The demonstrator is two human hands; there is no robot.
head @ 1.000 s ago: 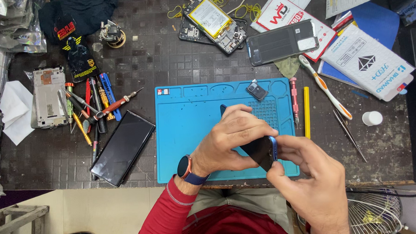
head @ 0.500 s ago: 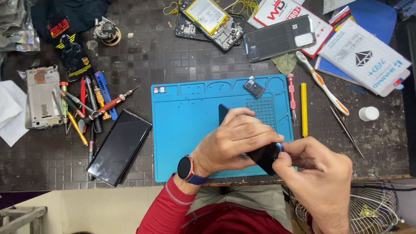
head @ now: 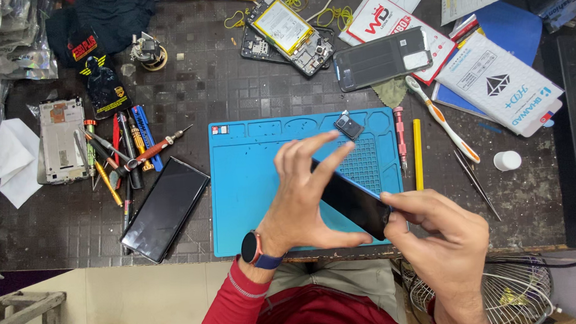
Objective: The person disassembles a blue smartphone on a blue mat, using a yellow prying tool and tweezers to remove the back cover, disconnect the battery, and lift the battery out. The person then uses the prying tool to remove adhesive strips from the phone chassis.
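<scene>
My left hand (head: pixel 305 196), with a watch on its wrist, holds the upper edge of a black phone (head: pixel 352 201) above the blue work mat (head: pixel 250 176), its fingers spread apart along the phone's side. My right hand (head: pixel 440 236) grips the phone's lower right end between thumb and fingers. The phone is tilted, glass side up, over the mat's near right part. A small black camera part (head: pixel 349 126) lies on the mat just beyond my left fingertips.
Another black phone (head: pixel 165 208) lies left of the mat beside screwdrivers (head: pixel 131 158). An opened phone with a yellow battery (head: pixel 290 31), a grey back cover (head: pixel 381 58), a toothbrush (head: pixel 443 119), tweezers (head: pixel 477 184) and boxes (head: pixel 499 84) sit behind and right. A fan grille (head: pixel 497 295) is below.
My left hand has opened its fingers and slid along the phone, showing more of its black face. My right hand still pinches the lower end. The view has shifted slightly.
</scene>
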